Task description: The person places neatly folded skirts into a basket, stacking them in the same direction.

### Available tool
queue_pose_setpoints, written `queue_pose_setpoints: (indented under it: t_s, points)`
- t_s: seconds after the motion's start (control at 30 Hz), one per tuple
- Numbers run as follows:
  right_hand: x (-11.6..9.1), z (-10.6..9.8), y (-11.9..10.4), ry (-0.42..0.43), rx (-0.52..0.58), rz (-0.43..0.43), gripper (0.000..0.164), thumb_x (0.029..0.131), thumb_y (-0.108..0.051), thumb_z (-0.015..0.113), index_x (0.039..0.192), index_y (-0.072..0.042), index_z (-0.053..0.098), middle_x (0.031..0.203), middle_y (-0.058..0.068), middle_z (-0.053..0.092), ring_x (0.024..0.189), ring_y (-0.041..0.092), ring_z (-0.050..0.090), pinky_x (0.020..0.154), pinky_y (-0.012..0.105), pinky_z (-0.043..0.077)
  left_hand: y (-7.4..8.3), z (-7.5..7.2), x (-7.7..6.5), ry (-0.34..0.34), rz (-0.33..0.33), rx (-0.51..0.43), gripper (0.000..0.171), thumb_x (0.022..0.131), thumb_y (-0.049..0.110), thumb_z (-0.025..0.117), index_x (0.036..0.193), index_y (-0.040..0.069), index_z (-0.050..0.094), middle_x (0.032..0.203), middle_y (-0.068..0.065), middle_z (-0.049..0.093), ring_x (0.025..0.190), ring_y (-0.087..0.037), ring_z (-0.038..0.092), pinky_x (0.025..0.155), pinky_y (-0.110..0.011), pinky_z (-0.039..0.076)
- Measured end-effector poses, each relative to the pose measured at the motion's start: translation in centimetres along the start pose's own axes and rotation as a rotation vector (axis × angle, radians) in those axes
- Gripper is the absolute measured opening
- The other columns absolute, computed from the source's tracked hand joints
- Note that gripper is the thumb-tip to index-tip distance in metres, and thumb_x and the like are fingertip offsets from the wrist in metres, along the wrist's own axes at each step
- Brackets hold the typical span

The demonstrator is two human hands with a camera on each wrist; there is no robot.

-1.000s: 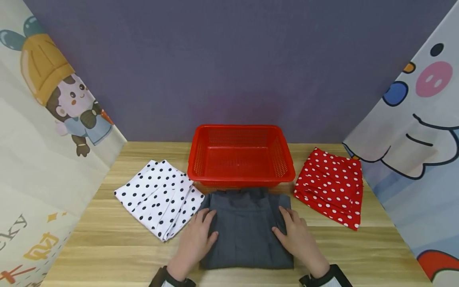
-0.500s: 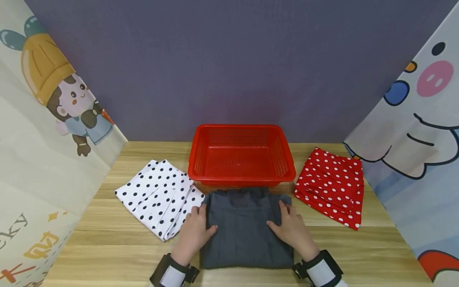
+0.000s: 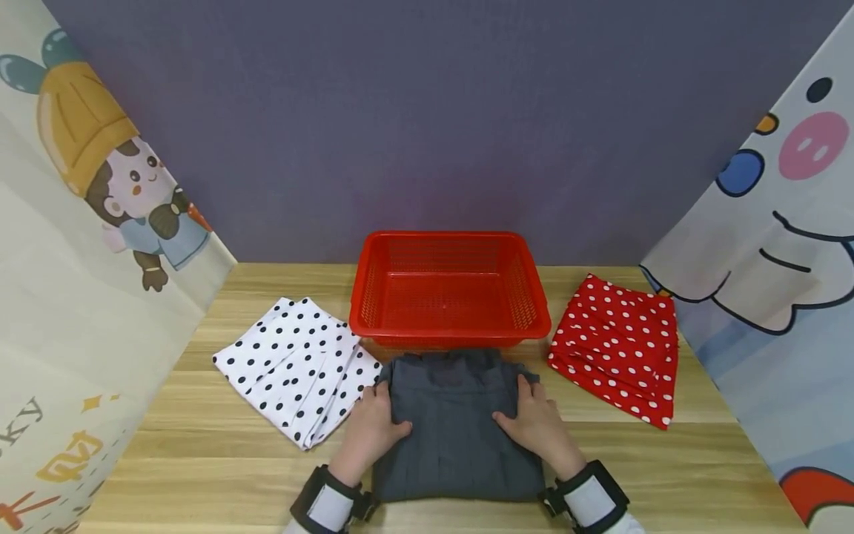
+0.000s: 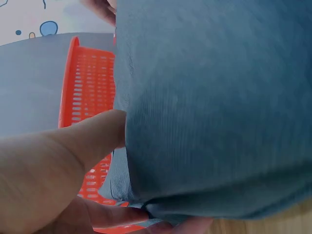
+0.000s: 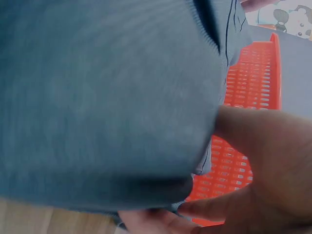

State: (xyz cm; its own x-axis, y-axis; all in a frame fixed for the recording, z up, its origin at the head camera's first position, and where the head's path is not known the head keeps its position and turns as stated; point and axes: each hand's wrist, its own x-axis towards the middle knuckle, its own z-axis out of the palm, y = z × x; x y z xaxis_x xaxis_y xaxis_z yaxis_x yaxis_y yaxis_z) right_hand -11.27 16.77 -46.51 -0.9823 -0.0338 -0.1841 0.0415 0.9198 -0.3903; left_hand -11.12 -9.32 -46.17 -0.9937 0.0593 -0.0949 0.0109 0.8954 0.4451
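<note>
Three cloths [image 3: 460, 445] — one basket [image 3: 448, 331]

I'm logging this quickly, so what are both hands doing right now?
Left hand: closed, holding the gray cloth by its left side.
Right hand: closed, holding the same cloth by its right side.

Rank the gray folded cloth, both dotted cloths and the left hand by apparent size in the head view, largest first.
1. Gray folded cloth
2. White dotted cloth and red dotted cloth: too alike to rank apart
3. Left hand
</note>
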Motion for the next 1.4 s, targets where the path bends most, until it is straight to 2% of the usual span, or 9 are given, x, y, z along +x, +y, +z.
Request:
queue_pose_setpoints:
  t_s: [0.23, 0.47, 0.77, 0.93, 1.2, 1.4]
  points:
    - [0.2, 0.4, -0.7, -0.02, 0.056, 0.009, 0.072, 0.076, -0.022, 0.072, 0.125, 0.018, 0.037, 0.118, 0.036, 0.042, 0.097, 0.045, 0.055, 0.081, 0.054, 0.048, 0.4, 0.4, 0.4, -0.034, -0.017, -0.05, 0.074, 0.063, 0.023, 0.08, 0.118, -0.016, 0.048, 0.106, -0.029, 0.054, 0.085, -0.034, 0.058, 0.073, -0.045, 0.051]
    - [0.5, 0.7, -1.1, -0.061, 0.109, 0.038, 0.063, 0.078, -0.014, 0.068, 0.123, 0.018, 0.036, 0.12, 0.036, 0.047, 0.105, 0.045, 0.053, 0.086, 0.053, 0.045, 0.5, 0.8, 0.6, -0.011, 0.006, -0.063, 0.068, 0.061, 0.018, 0.078, 0.112, -0.015, 0.048, 0.1, -0.028, 0.055, 0.078, -0.032, 0.058, 0.066, -0.043, 0.05]
    - [0.3, 1.7, -0.8, -0.009, 0.227, -0.007, 0.056, 0.08, -0.006, 0.058, 0.124, 0.019, 0.033, 0.12, 0.035, 0.05, 0.108, 0.044, 0.053, 0.087, 0.053, 0.044, 0.4, 1.1, 0.4, -0.036, 0.01, -0.15, 0.068, 0.065, 0.012, 0.073, 0.122, -0.011, 0.042, 0.093, -0.019, 0.061, 0.069, -0.024, 0.056, 0.053, -0.036, 0.045]
    - [-0.3, 1.8, -0.6, 0.04, 0.289, -0.039, 0.052, 0.08, -0.004, 0.057, 0.122, 0.017, 0.035, 0.12, 0.035, 0.05, 0.109, 0.043, 0.052, 0.089, 0.053, 0.043, 0.2, 1.1, -0.1, -0.004, 0.013, -0.162, 0.063, 0.067, 0.013, 0.073, 0.121, -0.007, 0.046, 0.102, -0.019, 0.061, 0.081, -0.029, 0.06, 0.062, -0.041, 0.049]
    - [-1.3, 1.5, -0.6, 0.078, 0.366, -0.041, 0.044, 0.083, -0.004, 0.055, 0.12, 0.01, 0.038, 0.122, 0.029, 0.051, 0.115, 0.039, 0.05, 0.092, 0.053, 0.041, 0.5, 0.1, -1.1, 0.004, 0.029, -0.196, 0.062, 0.071, 0.011, 0.071, 0.124, -0.006, 0.045, 0.115, -0.02, 0.058, 0.095, -0.033, 0.06, 0.074, -0.046, 0.051]
    - [-2.2, 1.1, -0.8, 0.12, 0.354, -0.023, 0.04, 0.082, -0.004, 0.056, 0.118, 0.005, 0.041, 0.119, 0.023, 0.052, 0.113, 0.036, 0.051, 0.091, 0.053, 0.042, 1.0, -0.4, -1.9, 0.036, 0.037, -0.219, 0.059, 0.07, 0.01, 0.07, 0.123, -0.003, 0.047, 0.114, -0.02, 0.058, 0.097, -0.034, 0.06, 0.075, -0.047, 0.05]
